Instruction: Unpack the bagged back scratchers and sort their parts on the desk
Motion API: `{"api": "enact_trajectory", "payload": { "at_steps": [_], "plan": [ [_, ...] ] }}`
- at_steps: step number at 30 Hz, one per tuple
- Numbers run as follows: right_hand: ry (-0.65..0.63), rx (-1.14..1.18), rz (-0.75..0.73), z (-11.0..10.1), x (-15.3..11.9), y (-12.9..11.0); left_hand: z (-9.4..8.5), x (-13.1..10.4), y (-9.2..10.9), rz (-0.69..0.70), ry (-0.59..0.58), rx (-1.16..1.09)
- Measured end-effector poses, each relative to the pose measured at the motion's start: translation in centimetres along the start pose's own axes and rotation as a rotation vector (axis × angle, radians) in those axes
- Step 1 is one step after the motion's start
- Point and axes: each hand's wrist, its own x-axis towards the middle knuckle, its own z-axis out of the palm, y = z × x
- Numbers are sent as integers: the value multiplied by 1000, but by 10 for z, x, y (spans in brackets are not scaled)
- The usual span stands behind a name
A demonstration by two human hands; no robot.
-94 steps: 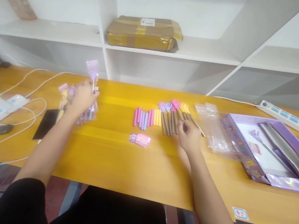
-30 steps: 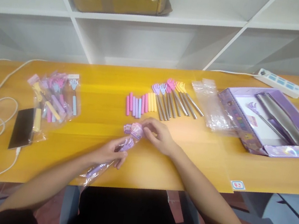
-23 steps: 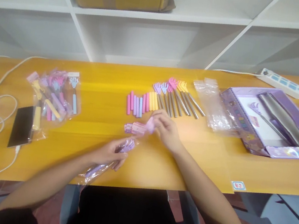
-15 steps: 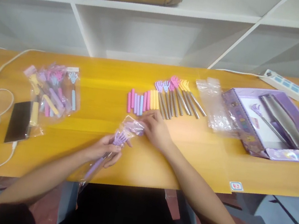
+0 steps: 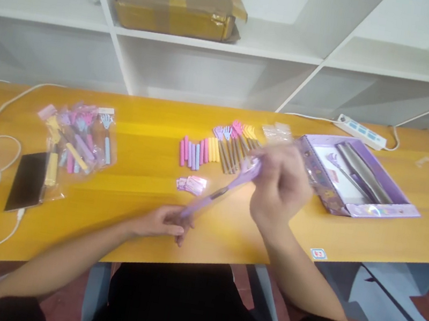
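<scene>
The right hand [image 5: 281, 190] is raised above the tabletop [image 5: 144, 193], fingers closed on the upper end of a purple scratcher [image 5: 220, 194]; motion blur there hides whether its clear wrapper is on, so that part I cannot tell. The left hand [image 5: 161, 222] rests near the front edge and pinches the lower end, so the scratcher slants up from left to right between the two hands. Just behind it lie small pink tags [image 5: 192, 184], then a row of coloured grips [image 5: 199, 151] beside a row of metal scratchers [image 5: 235, 145]. A bag pile [image 5: 76, 133] sits well to the left, next to a phone [image 5: 27, 181]. A purple box [image 5: 358, 178] lies open on the right.
</scene>
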Motion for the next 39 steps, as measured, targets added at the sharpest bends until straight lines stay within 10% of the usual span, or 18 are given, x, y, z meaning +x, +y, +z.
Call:
{"api": "enact_trajectory", "payload": {
  "at_steps": [7, 13, 16, 21, 26, 33, 39],
  "plan": [
    [221, 128, -34, -33, 20, 1, 7, -5, -10, -103, -63, 3],
    [450, 169, 8, -158, 132, 89, 9, -3, -12, -224, -1, -63],
    [321, -105, 201, -189, 170, 148, 9, -1, -3, -251, 43, -104],
    [-204, -705, 416, -168, 169, 242, 5, -1, 5, -267, 65, -135],
    [-272, -770, 463, -160, 165, 301, -1, 2, 0, -238, 48, -227],
    [-126, -919, 310, -166, 132, 316, -3, 4, 0, -227, 32, -295],
    [-384, -995, 430, -116, 54, 324, -6, 2, -9, -197, 2, -330]
  ]
}}
